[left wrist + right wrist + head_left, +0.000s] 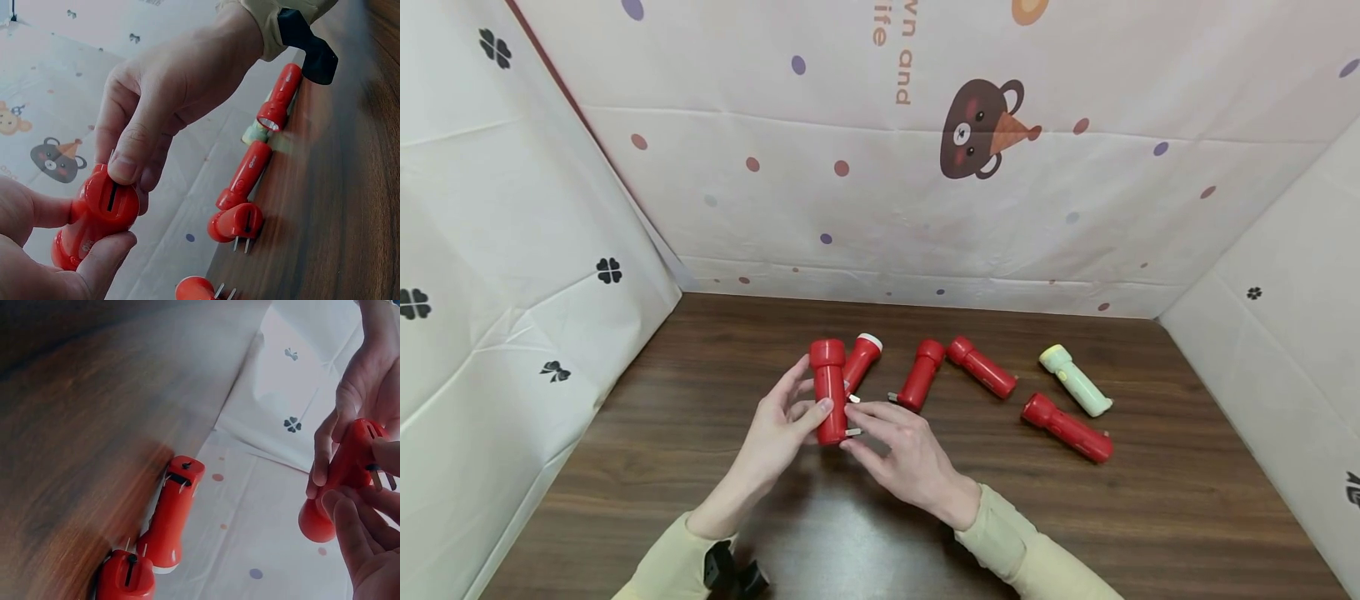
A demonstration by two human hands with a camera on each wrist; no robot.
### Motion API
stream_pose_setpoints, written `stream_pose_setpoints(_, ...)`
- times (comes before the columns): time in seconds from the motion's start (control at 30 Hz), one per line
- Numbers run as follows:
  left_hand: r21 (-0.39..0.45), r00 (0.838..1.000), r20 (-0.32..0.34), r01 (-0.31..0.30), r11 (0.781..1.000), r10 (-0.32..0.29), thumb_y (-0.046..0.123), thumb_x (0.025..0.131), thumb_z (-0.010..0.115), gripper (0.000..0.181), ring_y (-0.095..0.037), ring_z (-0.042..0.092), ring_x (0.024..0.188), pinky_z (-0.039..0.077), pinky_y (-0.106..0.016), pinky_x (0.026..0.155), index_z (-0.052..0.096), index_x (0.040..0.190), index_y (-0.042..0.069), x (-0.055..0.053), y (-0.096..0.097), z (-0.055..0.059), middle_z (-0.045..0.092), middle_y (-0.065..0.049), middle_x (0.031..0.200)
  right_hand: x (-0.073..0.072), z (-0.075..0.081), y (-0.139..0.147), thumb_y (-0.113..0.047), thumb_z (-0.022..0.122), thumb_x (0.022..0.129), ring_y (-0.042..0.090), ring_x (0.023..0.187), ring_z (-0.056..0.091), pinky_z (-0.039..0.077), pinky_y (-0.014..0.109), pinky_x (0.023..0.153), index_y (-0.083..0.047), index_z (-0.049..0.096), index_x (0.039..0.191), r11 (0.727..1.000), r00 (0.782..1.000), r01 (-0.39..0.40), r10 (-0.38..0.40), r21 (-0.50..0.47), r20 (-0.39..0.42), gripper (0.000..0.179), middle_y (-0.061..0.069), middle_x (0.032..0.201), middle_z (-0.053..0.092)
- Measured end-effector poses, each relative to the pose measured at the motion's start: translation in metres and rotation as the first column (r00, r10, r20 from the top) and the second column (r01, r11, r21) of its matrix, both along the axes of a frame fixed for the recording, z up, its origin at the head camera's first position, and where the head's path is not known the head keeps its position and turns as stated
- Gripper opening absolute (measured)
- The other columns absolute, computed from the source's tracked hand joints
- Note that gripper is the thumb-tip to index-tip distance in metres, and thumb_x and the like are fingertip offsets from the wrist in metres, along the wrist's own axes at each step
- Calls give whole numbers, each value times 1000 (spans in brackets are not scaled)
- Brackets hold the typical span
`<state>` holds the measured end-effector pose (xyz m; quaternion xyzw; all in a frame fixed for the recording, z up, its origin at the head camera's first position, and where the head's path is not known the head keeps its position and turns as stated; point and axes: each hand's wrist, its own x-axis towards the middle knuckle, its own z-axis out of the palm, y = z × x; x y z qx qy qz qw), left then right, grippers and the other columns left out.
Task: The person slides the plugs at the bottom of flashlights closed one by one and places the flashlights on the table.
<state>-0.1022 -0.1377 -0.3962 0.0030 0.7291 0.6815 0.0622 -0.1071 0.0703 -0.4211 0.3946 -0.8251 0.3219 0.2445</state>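
My left hand (786, 423) grips a red flashlight (830, 385), thumb along its front and fingers behind. The flashlight stands nearly upright above the table, wide head up. Two metal plug prongs (382, 481) stick out of its side near the lower end, which carries a dark slot (112, 197). With thumb and fingertips, my right hand (904, 450) pinches this lower end around the prongs. Just behind is a red flashlight with a white rim (862, 358), partly hidden by the held one. Another red flashlight (921, 375), prongs out, lies to its right.
Farther right on the brown wooden table (1157, 500) lie a red flashlight (981, 367), another red flashlight (1069, 428) and a pale green flashlight (1078, 383). A white patterned sheet (865, 200) hangs along the back, with more sheets at both sides.
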Motion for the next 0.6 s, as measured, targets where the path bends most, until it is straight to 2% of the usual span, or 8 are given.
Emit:
stream_pose_setpoints(0.33, -9, 1000, 9, 2, 1000, -2, 7, 100, 68, 78, -23, 70, 113, 66, -29, 77, 28, 167, 16, -1, 1, -2, 53, -21, 153, -1, -1, 0, -15, 92, 80, 14, 104, 77, 64, 27, 91, -4, 78, 122, 1000, 1000, -5, 5, -6, 11, 45, 6, 115, 80)
stream_pose_setpoints(0.6, -10, 1000, 4, 5, 1000, -5, 7, 100, 67, 79, -20, 69, 111, 66, -29, 76, 26, 167, 14, 1, 3, -1, 52, -23, 153, 1, -2, 0, -15, 92, 80, 14, 102, 77, 64, 26, 90, -4, 78, 121, 1000, 1000, 2, -1, -15, 29, 45, 6, 114, 81)
